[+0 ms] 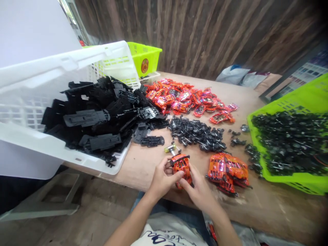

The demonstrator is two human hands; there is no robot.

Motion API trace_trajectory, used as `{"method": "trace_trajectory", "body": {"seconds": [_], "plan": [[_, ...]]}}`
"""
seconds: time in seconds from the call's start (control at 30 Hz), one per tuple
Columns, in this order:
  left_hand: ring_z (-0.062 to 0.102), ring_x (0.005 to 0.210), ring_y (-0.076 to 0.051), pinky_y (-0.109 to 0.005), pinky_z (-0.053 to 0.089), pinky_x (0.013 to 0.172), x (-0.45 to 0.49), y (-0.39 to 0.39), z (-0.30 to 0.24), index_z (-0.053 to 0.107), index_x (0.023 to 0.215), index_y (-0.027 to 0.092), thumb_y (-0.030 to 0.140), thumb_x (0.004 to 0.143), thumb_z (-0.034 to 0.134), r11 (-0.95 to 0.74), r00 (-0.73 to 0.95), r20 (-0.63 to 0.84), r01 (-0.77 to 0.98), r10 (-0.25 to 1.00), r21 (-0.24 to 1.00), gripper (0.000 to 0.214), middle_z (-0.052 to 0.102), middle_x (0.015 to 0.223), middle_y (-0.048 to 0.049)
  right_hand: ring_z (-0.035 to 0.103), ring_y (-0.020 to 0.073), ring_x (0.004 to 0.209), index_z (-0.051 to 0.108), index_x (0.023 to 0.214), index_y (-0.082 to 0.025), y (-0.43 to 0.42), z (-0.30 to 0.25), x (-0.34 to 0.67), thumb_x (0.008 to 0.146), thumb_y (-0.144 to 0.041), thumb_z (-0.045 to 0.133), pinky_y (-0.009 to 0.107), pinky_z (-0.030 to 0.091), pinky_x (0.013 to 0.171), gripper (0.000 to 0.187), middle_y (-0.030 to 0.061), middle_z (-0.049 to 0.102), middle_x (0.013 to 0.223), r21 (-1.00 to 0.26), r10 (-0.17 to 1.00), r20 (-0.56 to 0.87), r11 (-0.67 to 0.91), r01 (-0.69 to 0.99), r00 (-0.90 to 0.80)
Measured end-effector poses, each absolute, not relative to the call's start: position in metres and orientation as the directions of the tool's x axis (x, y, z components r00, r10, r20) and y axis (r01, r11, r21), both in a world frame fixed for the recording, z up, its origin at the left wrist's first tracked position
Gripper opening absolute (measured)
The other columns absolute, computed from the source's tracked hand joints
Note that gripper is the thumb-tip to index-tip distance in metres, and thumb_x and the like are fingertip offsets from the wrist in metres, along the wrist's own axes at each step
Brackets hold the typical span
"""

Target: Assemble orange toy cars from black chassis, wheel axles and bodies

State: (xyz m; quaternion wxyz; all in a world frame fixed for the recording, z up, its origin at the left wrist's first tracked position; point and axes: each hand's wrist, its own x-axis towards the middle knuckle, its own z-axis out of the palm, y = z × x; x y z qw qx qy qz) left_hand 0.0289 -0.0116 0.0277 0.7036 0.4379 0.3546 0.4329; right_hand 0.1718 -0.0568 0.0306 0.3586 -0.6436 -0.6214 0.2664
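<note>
Both my hands are closed around one orange toy car above the table's front edge. My left hand grips its left side, thumb across the top. From the right, my right hand holds the other side, thumb also on the body. Dark parts stick out at the car's far end; its underside is hidden. Just beyond it lies a small yellow-green and silver cylindrical piece. Right of my right hand sits a stack of similar orange toy cars. A heap of black wheels on metal axles spreads farther back.
A tipped white basket at left spills black car bases. Orange car shells are piled at the back. A lime-green basket of wheels stands at right, another green basket behind. A brown ridged wall closes the far side.
</note>
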Motion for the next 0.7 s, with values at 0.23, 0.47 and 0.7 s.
{"method": "trace_trajectory", "body": {"seconds": [0.23, 0.47, 0.7], "plan": [[0.066, 0.071, -0.015, -0.025, 0.053, 0.066, 0.024, -0.024, 0.031, 0.052, 0.108, 0.018, 0.027, 0.07, 0.074, 0.208, 0.495, -0.04, -0.29, 0.868, 0.934, 0.045, 0.065, 0.086, -0.0019, 0.064, 0.0171, 0.081, 0.059, 0.1, -0.019, -0.044, 0.058, 0.177, 0.079, -0.037, 0.065, 0.027, 0.051, 0.073, 0.028, 0.004, 0.067, 0.09, -0.997, 0.997, -0.074, -0.073, -0.019, 0.01], [0.064, 0.098, -0.022, -0.032, 0.051, 0.086, -0.014, -0.016, 0.016, 0.055, 0.113, 0.016, 0.028, 0.072, 0.072, 0.047, 0.195, 0.011, -0.29, 0.981, 0.956, 0.045, 0.066, 0.109, -0.0095, 0.062, 0.0207, 0.095, 0.054, 0.114, -0.02, -0.032, 0.054, 0.143, 0.08, -0.033, 0.063, 0.033, 0.049, 0.083, 0.038, 0.0068, 0.065, 0.107, -0.955, 0.996, -0.047, -0.023, 0.297, -0.074], [0.062, 0.096, -0.023, -0.035, 0.049, 0.087, -0.036, 0.001, 0.002, 0.064, 0.108, 0.013, 0.027, 0.068, 0.072, 0.186, 0.144, -0.187, 0.02, 0.972, 0.982, 0.043, 0.068, 0.106, -0.0101, 0.062, 0.0249, 0.097, 0.063, 0.11, -0.018, -0.025, 0.038, 0.119, 0.084, -0.018, 0.052, 0.041, 0.044, 0.088, 0.028, 0.01, 0.069, 0.103, -0.648, 0.97, 0.105, 0.235, 0.724, -0.222]]}}
